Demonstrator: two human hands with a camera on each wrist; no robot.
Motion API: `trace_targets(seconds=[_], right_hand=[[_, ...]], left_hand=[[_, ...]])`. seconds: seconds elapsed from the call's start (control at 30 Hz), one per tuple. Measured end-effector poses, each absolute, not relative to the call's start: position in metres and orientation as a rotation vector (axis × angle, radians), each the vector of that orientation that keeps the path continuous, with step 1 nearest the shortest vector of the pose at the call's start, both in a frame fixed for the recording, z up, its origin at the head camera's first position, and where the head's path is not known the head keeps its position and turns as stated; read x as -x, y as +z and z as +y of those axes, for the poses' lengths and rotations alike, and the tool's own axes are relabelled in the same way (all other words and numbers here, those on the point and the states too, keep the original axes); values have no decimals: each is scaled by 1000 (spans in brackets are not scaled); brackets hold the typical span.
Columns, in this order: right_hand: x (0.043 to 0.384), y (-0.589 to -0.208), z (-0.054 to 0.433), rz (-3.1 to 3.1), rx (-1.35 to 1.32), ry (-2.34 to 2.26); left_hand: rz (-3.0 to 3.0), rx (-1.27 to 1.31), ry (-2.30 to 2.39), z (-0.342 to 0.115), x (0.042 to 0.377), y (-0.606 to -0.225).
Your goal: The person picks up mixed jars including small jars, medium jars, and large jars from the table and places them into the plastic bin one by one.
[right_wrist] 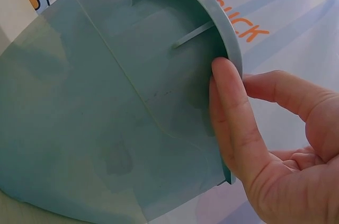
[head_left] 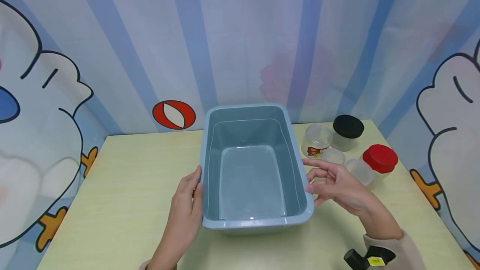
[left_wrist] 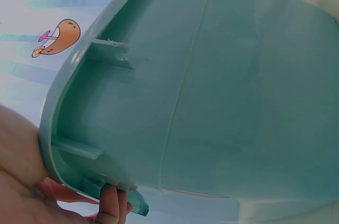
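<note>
A blue-grey plastic basin (head_left: 258,222) stands in the middle of the table in the head view, with nothing inside it. My left hand (head_left: 185,203) holds its left rim near the front corner; in the left wrist view, fingertips (left_wrist: 109,205) curl beneath the rim. On the opposite side my right hand (head_left: 337,184) pinches the right rim. The right wrist view has fingers (right_wrist: 238,113) against the basin's outer wall (right_wrist: 122,107) under the rim, the thumb on the rim's other side. How far the base is from the tabletop cannot be told.
Right of the basin are a clear jar (head_left: 316,134), a black-lidded jar (head_left: 348,126), a red-lidded jar (head_left: 380,158) and two low clear containers (head_left: 360,172), close to my right hand. A striped cartoon backdrop (head_left: 240,53) rises behind the pale table (head_left: 150,170).
</note>
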State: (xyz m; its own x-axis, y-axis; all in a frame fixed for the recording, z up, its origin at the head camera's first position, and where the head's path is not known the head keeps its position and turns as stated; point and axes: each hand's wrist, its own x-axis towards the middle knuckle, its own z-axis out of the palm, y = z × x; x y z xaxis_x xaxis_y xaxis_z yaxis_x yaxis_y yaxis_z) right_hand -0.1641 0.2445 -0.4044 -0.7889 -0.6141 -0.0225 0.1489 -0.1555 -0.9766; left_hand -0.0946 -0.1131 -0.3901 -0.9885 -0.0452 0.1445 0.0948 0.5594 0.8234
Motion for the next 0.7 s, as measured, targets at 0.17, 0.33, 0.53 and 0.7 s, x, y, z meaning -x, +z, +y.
trace_targets(seconds=[0.17, 0.33, 0.53, 0.7], right_hand=[[164, -404, 246, 1618, 534, -1988], [163, -404, 249, 1610, 545, -1993], [162, -404, 251, 1612, 556, -1995], [162, -403, 252, 1606, 563, -2000]], left_hand=[[-2640, 42, -1418, -111, 95, -391], [-2628, 55, -1418, -110, 96, -392], [-2623, 57, -1427, -109, 95, -393], [-2607, 73, -1416, -108, 95, -393]])
